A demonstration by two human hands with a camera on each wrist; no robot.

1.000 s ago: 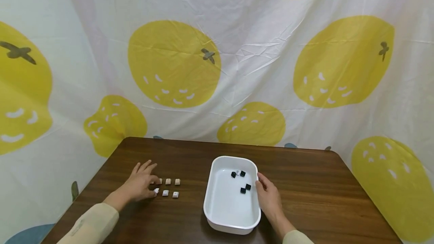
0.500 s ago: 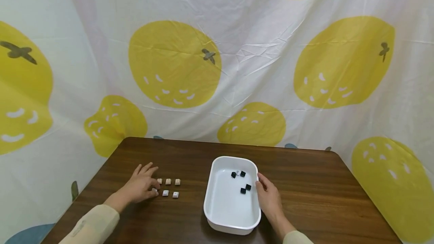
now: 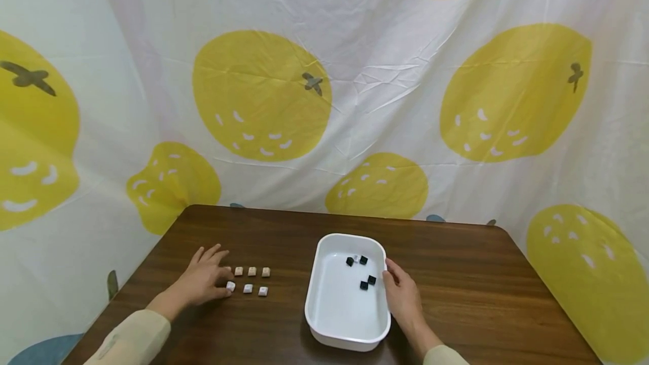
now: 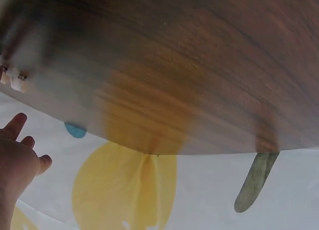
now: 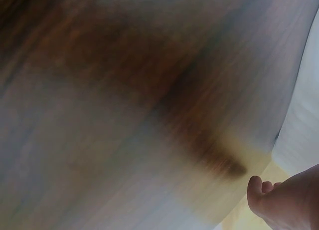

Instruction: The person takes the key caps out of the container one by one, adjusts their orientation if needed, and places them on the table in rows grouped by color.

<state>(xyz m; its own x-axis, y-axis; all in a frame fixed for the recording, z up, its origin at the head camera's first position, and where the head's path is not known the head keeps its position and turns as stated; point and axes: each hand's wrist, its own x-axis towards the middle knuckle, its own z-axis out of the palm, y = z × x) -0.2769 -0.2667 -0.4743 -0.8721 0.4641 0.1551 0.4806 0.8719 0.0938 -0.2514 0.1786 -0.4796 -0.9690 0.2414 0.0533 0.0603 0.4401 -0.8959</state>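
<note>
My left hand point(image 3: 204, 279) is over the left of the table, fingers spread, thumb and index fingertips beside a white keycap point(image 3: 230, 286) on the wood. Two more white keycaps stand to its right, one of them the end keycap point(image 3: 263, 292). Behind is a row of beige keycaps point(image 3: 252, 271), its leftmost one partly hidden by the hand. My right hand point(image 3: 403, 294) grips the right side of a white rectangular tray point(image 3: 347, 339). Inside lie several black keycaps point(image 3: 364, 285) and a white keycap point(image 3: 356, 259). In the left wrist view, small keycaps point(image 4: 18, 83) show beyond my fingers.
The brown wooden table point(image 3: 471, 275) has rounded far corners. Behind it hangs a white curtain point(image 3: 375, 106) printed with yellow fruit. Bare wood lies between the keycap rows and the tray.
My left hand has drawn slightly left, and the leftmost white keycap now shows more fully, sitting at the end of its row. The right hand and tray have stayed put.
</note>
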